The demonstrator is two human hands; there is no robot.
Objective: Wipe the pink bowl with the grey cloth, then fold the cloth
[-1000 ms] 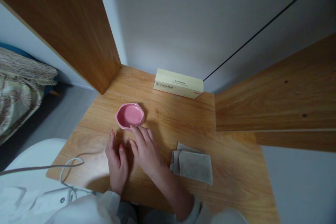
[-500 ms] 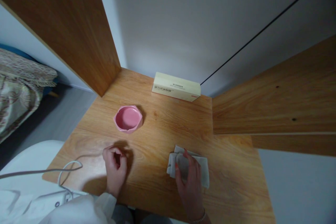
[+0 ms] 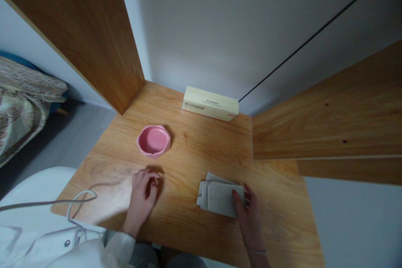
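A folded light grey cloth (image 3: 221,197) lies flat on the wooden tabletop, its layers slightly offset at the left and back. My right hand (image 3: 249,209) holds its right edge, thumb on top and the other fingers at the far side and partly hidden. Left of the cloth, my left hand (image 3: 144,190) hovers over or rests on the wood; which of these I cannot tell. Its fingers are loosely curled, a gap shows towards the thumb, and nothing is visible in it. Beyond that hand sits a pink angular-rimmed bowl (image 3: 153,141) with nothing in it.
A long cream carton (image 3: 210,104) stands against the wall at the back of the wooden table (image 3: 188,155). Upright wooden panels rise at left (image 3: 94,29) and right (image 3: 314,121). A cable (image 3: 70,202) crosses the left corner, above a white chair (image 3: 47,180).
My right hand has moved from the cloth's middle to its right edge, and the top layer now lies flatter. My left hand has shifted slightly right, its curl looser.
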